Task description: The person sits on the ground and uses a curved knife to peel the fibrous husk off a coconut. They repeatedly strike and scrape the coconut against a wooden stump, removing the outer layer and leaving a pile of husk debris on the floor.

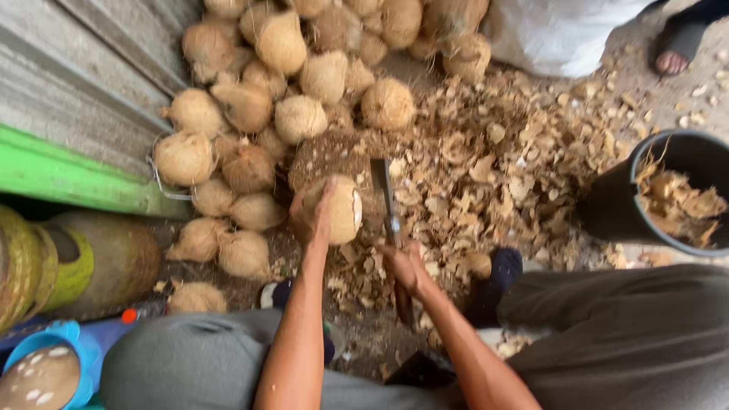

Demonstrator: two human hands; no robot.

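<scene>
A partly husked coconut (339,209) was gripped from its left side by the left hand (311,216), fingers wrapped over it, and held on a worn chopping block (330,156) on the ground. A long cleaver (386,201) was clasped by its handle in the right hand (405,266), the grip closed tight, with the blade set just beside the coconut's right edge. Behind was heaped a pile of coconuts (281,83); husk scraps (493,175) were strewn to the right, near a black bucket (619,212).

husked coconut (339,209) (pale, upright), cleaver (384,199) beside
</scene>
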